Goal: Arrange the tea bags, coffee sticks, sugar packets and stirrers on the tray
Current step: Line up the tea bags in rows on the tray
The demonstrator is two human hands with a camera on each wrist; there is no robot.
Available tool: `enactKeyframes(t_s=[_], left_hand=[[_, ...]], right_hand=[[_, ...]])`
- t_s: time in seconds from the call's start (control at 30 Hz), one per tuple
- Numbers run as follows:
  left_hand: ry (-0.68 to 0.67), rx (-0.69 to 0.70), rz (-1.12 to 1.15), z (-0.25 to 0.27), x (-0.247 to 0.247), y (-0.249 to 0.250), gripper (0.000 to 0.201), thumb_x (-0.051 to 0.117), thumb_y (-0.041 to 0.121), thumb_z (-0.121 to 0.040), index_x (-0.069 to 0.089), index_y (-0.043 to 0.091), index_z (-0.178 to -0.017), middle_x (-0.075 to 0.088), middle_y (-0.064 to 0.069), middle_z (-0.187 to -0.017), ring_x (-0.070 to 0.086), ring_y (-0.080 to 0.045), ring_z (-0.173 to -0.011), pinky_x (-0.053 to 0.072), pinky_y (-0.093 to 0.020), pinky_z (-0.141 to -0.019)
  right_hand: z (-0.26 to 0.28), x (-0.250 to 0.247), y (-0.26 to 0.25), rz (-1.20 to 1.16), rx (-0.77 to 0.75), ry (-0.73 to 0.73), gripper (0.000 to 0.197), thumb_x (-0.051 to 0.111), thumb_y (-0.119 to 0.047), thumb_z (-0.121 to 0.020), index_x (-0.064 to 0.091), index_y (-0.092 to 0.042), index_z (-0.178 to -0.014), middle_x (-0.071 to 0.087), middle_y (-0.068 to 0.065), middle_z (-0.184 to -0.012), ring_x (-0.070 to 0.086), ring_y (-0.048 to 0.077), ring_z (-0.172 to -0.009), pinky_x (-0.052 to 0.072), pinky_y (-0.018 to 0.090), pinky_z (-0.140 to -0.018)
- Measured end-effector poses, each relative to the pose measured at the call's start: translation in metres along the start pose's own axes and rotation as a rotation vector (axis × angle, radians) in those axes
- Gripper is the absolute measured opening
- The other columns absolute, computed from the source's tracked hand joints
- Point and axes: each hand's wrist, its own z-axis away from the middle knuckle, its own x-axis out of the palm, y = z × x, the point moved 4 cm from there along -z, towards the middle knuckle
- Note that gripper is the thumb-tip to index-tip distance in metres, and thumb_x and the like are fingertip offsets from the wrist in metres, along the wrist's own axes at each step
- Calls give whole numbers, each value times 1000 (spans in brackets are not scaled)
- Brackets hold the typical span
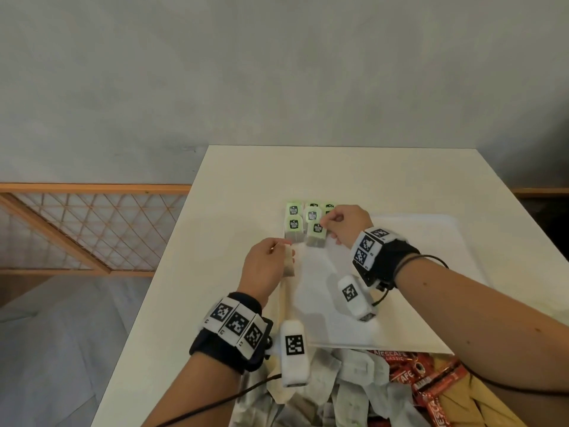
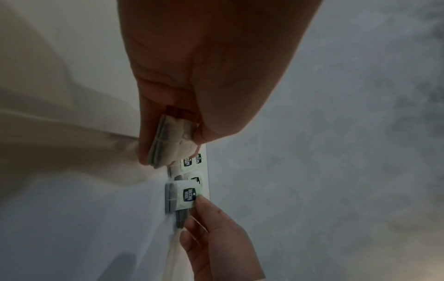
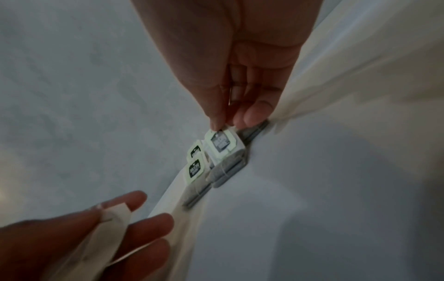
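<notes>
White bench (image 1: 354, 177) vs grey wall (image 1: 277, 72). Orange wooden lattice rail (image 1: 77, 229) to bench's left, w/ pale grey floor (image 1: 61, 349) below.

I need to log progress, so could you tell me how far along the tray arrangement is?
Early stage. Done: a few green-tagged tea bags lie in rows at the far left corner of the white tray. In hand: the right hand pinches the tag of one, and the left hand holds more tea bags. Left: the coffee sticks and other packets lie heaped off the tray; no stirrers are visible.
</notes>
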Motion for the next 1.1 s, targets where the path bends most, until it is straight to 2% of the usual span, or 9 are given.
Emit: enactKeyframes(t_s=[0.1,0.23,0.37,0.43,0.57,0.67,0.87,0.97,1.1], left_hand=[[12,46,-7,-3,-3,2,26,46,13,-100,71,12,-108,66,-5,-88,67,-15,-67,57,-24,-61],[45,83,-13,-4,-6,4,26,48,13,-100,73,17,-108,64,3,-84,66,-3,-60,57,-23,-61],[95,90,-5,-5,-10,6,21,56,17,-96,75,21,-105,71,2,-97,67,-17,-92,61,-42,-80],[124,92,16,-3,-11,9,16,60,18,-95,74,23,-102,71,-1,-98,67,-22,-97,59,-47,-82],[141,153,50,2,-4,22,11,66,16,-91,71,24,-96,68,-4,-89,68,-23,-91,60,-48,-79],[122,205,60,9,4,32,12,69,16,-89,70,26,-95,68,-1,-84,68,-24,-88,59,-47,-82],[205,294,-79,19,13,39,13,71,18,-85,71,26,-96,71,9,-91,64,-11,-87,54,-32,-87],[114,308,-186,27,28,39,22,74,23,-83,70,23,-105,72,6,-94,66,-8,-92,52,-28,-89],[99,299,-195,26,39,39,22,73,24,-87,69,20,-108,71,5,-99,66,-10,-90,55,-26,-81]], right_hand=[[-9,5,-8,55,-72,6,6,68,-15,-86,73,-14,-81,62,-8,-68,60,16,-67,58,35,-74],[-15,7,-18,107,-132,21,6,66,-13,-88,70,-13,-83,56,-14,-63,55,10,-63,53,29,-72],[-11,5,-16,77,-110,47,6,69,-22,-86,70,-17,-89,59,-11,-73,58,12,-73,53,29,-71],[-1,2,-17,18,-124,68,12,71,-29,-85,69,-20,-92,60,-9,-80,57,10,-76,48,27,-72],[33,6,-32,-267,-154,-201,8,71,-31,-85,72,-23,-87,67,2,-83,58,10,-70,48,25,-63],[51,5,-37,-281,-166,-341,8,70,-22,-87,71,-15,-90,66,1,-77,59,6,-65,49,20,-60],[58,-16,-33,-291,-149,-100,8,68,-12,-86,64,-11,-79,66,8,-69,63,17,-61,53,30,-62],[62,-20,-32,-228,-153,-12,9,67,-17,-85,63,-12,-79,70,6,-71,69,25,-68,58,39,-72],[71,-21,-36,-123,-215,37,10,66,-21,-84,61,-15,-79,70,3,-78,68,21,-77,57,37,-75]])
